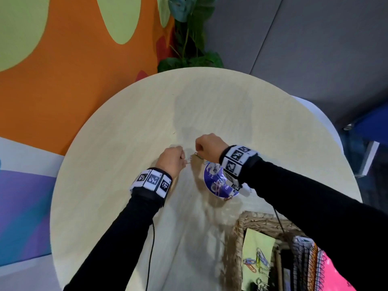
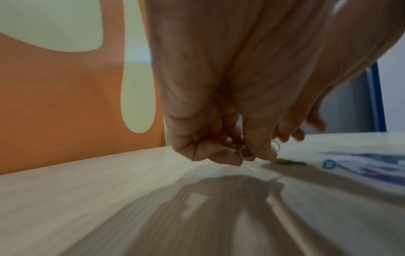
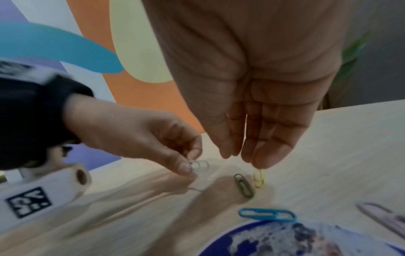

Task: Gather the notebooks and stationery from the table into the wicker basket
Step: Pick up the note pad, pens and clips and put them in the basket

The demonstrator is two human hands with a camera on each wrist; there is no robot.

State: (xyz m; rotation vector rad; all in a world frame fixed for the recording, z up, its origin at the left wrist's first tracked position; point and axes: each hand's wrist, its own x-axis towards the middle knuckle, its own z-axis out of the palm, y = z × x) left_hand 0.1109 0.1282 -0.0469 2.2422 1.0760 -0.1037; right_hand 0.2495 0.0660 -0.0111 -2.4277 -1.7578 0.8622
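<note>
**Inspector:** At the lower right of the head view, the wicker basket [image 1: 238, 238] is found already loaded: a pink spiral notebook [image 1: 333, 276], a pale green sheet [image 1: 257, 240] and a scatter of coloured clips [image 1: 259, 262] are seen inside. The larger items are judged to be gathered.

**Clerk:** And what is left on the table [image 1: 126, 122]?

**Inspector:** Loose paper clips only, near the frame's centre, beside a round purple printed disc [image 1: 214, 181]. In the right wrist view a green clip [image 3: 243, 185] and a blue clip [image 3: 267, 214] are noted lying flat, the blue one touching the disc's edge. One more clip [image 1: 228, 198] is seen at the disc's lower rim.

**Clerk:** The hands?

**Inspector:** The left hand [image 1: 171, 159] is recorded as pinching a pale clip [image 3: 198, 165] between thumb and fingertips, just above the wood. The right hand [image 1: 209, 145] is held fingers-down and close together, and a yellow clip [image 3: 259, 178] is nipped at its fingertips.

**Clerk:** Overall standing?

**Inspector:** Nearly complete, it is judged; the last clips remain to be collected and carried down to the basket. Whether the disc is counted as stationery cannot be told.
</note>
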